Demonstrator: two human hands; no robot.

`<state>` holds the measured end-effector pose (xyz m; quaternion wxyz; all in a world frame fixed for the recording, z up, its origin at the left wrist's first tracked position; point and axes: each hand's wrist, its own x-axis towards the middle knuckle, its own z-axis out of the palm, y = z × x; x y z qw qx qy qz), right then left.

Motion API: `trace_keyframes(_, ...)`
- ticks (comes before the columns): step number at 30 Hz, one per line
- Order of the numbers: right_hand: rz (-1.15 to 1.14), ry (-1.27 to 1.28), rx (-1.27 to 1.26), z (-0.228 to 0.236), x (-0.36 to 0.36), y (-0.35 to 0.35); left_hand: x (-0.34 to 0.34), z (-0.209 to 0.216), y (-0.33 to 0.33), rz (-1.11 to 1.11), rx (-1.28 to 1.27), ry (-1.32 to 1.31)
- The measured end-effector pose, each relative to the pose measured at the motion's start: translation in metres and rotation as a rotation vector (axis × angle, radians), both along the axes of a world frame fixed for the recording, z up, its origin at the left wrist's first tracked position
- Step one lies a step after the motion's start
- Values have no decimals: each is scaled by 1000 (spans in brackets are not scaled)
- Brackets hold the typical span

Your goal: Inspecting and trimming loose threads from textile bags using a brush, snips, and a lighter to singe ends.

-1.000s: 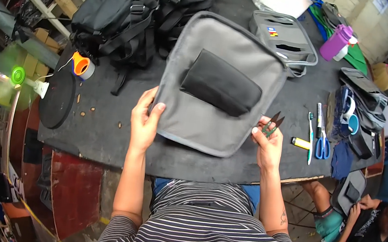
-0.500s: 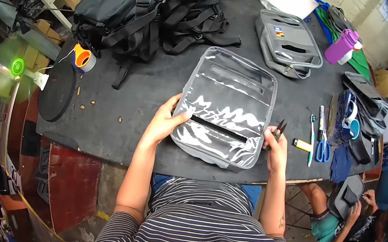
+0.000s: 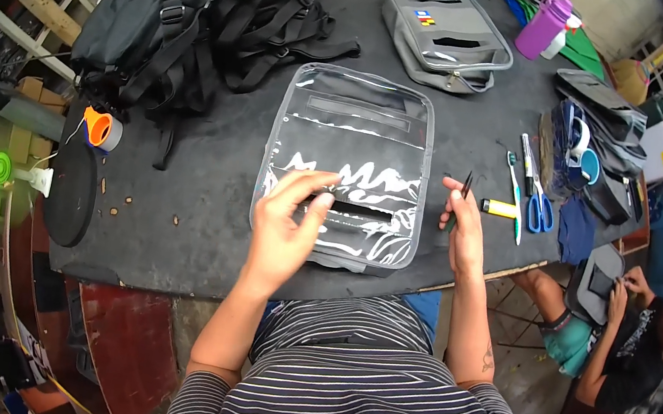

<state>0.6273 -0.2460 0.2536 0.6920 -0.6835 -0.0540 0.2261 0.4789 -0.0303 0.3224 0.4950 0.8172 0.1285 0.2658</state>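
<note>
A flat grey-edged case with a clear plastic front lies on the black work table. My left hand is over its lower left part, beside the dark slot, with fingers curved and thumb apart; I see nothing held in it. Whether the fingertips touch the plastic I cannot tell. Off the right edge of the case, my right hand holds small thread snips with dark pointed blades facing up. Its fingers partly hide the greenish handle.
Black strapped bags are piled at far left, and a finished-looking grey case lies at the back. To the right are a yellow lighter, a toothbrush, blue scissors and a purple bottle. Another person sits at lower right.
My left hand has let go of the case's left edge and moved over its front. My right hand has come off the right edge, still with the snips. The case now lies straighter.
</note>
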Motion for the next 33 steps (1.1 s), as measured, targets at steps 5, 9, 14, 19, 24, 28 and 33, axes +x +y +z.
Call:
trace_keyframes(5,117,78,205,-12,-29,13,28,8,-6,-144,50,-43)
trace_keyframes(9,234,153,267,-15,-54,24,67,4,-13,-226,121,-46)
trace_keyframes(14,-4,-341,-205,-12,-30,11,101,-12,-34,-195,403,55)
trace_keyframes(19,-107,-762,-467,17,-7,1,116,-32,-37,-113,488,121)
trace_keyframes(24,-111,-895,-530,31,5,15,123,-36,-20,-141,78,222)
trace_keyframes(28,-89,-1064,-631,36,8,26,123,-36,-16,-197,9,217)
trace_keyframes(33,-84,-1209,-724,34,12,34,121,-38,-15,-211,6,205)
